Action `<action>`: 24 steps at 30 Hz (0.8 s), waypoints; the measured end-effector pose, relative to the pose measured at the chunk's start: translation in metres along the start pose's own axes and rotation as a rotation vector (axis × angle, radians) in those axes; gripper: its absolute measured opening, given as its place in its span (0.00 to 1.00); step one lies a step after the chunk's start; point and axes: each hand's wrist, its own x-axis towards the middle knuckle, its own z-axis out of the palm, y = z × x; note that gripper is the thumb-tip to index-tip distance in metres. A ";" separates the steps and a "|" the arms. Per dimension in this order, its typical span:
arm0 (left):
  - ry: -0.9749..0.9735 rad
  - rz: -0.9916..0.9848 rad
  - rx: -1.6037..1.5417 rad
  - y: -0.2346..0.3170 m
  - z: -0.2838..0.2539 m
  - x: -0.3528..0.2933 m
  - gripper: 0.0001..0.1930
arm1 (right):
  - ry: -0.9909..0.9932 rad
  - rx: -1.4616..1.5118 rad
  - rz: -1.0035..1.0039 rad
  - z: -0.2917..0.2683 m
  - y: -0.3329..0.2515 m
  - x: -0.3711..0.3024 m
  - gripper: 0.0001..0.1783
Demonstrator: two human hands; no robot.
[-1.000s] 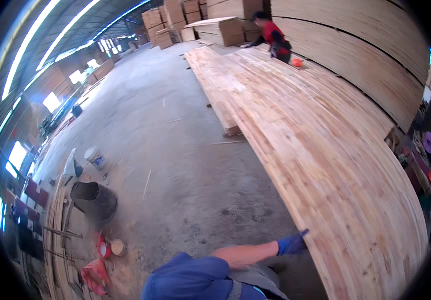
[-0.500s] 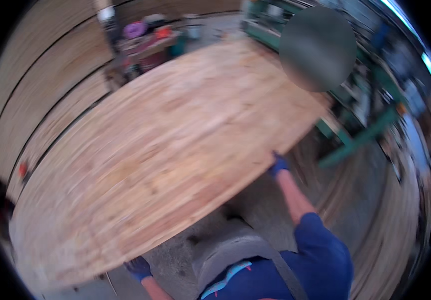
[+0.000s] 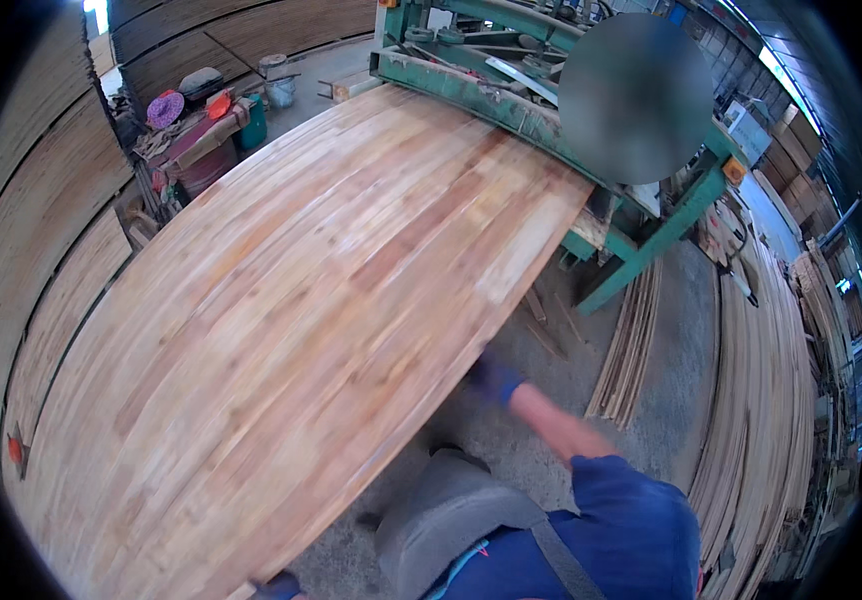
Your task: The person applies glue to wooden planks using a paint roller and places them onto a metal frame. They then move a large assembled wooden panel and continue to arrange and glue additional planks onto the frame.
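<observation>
A large panel of joined wood strips [image 3: 331, 310] slants across the view, its far end against the green machine [image 3: 481, 105]. My left hand [image 3: 279, 586], in a dark blue glove, grips the panel's near edge at the bottom of the view; much of it is cut off. Farther along the same edge is my right hand [image 3: 496, 380], also gloved in dark blue. It is smeared by motion, and its fingers are hidden at or under the edge. A person beyond the panel is masked by a grey blur.
Thin wood strips [image 3: 626, 350] lie on the concrete floor at right, beside a long pile of boards [image 3: 751, 400]. Stacked boards [image 3: 46, 190] stand at left. At the back left are a purple hat [image 3: 165, 109], a teal bin [image 3: 253, 125] and a bucket [image 3: 280, 93].
My view has swung, so the machine now shows more fully. My right hand has slid back along the panel's edge toward me. My left hand now sits lower in the view.
</observation>
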 end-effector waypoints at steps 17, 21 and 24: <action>-0.498 0.026 -0.065 -0.120 0.017 -0.068 0.29 | 0.518 -0.062 -0.331 -0.053 -0.131 0.071 0.32; -0.104 -0.428 -0.328 -0.182 0.149 -0.084 0.29 | 0.347 0.076 -0.141 -0.013 0.000 0.024 0.30; 0.004 -0.289 -0.478 -0.130 0.018 -0.105 0.24 | 0.402 0.024 0.269 0.038 0.118 -0.035 0.31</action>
